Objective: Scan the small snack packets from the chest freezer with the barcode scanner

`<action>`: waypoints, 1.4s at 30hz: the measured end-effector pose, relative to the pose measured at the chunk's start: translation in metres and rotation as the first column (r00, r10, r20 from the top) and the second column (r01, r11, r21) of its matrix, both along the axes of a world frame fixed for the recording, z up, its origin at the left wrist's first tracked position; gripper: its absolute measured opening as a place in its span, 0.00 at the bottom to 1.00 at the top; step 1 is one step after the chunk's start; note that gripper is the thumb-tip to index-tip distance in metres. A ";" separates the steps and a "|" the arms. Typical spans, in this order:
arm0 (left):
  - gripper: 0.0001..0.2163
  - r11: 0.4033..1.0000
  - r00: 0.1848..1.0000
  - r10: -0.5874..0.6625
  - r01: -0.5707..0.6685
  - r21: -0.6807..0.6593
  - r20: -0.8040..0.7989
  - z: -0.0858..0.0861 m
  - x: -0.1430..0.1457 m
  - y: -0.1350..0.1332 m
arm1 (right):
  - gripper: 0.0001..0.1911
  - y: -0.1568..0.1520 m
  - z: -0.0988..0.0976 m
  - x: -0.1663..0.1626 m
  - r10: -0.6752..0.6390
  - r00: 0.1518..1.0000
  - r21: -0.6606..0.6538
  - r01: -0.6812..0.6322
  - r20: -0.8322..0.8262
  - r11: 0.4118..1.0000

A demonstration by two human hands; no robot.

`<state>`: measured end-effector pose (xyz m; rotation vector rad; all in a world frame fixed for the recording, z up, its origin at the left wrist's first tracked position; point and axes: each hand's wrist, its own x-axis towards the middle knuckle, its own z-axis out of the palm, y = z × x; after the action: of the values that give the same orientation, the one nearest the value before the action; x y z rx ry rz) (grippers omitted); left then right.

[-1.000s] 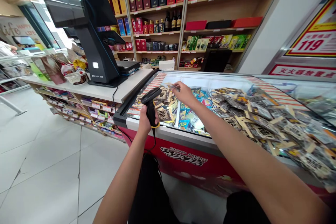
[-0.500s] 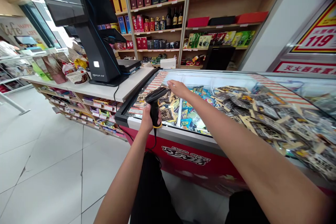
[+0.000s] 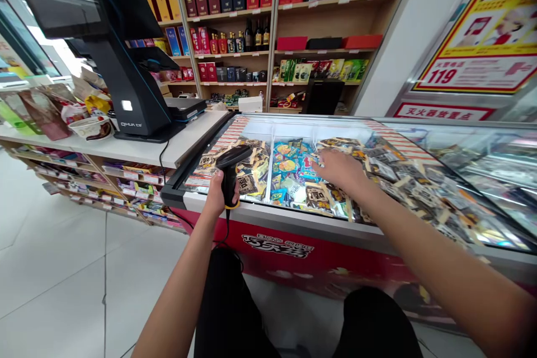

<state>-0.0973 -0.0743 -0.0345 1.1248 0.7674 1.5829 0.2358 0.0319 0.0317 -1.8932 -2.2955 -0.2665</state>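
My left hand [image 3: 216, 196] grips the handle of a black barcode scanner [image 3: 229, 177], upright with its head at the top, by the front left rim of a red chest freezer [image 3: 335, 265]. The scanner's cord hangs below it. To the right, my right hand [image 3: 342, 170] reaches over the packets with its fingers apart, holding nothing that I can see. Under and beside it are dark-and-tan snack packets [image 3: 384, 170]. Blue packets [image 3: 288, 165] lie left of its fingertips. Whether the fingers touch a packet I cannot tell.
A point-of-sale terminal [image 3: 132, 78] stands on the white counter [image 3: 146, 151] at the left, with a paper tub [image 3: 92, 127] beside it. Behind the freezer are shelves [image 3: 235, 11] of boxes and bottles. A fire notice [image 3: 482, 39] hangs at the right.
My right hand has moved right, away from beside the scanner, and its fingers have spread from a curl. The left hand still holds the scanner. The view has turned to the right.
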 end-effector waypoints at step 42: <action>0.30 1.000 1.000 -0.011 0.011 -0.008 -0.018 0.003 -0.001 0.000 | 0.28 -0.012 -0.019 -0.080 0.005 -0.003 0.005 -0.242 -1.000 0.970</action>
<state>-0.0980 -0.0743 -0.0316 1.1377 0.7778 1.5615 0.1558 0.0200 0.0122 -1.0537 -1.2945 1.0740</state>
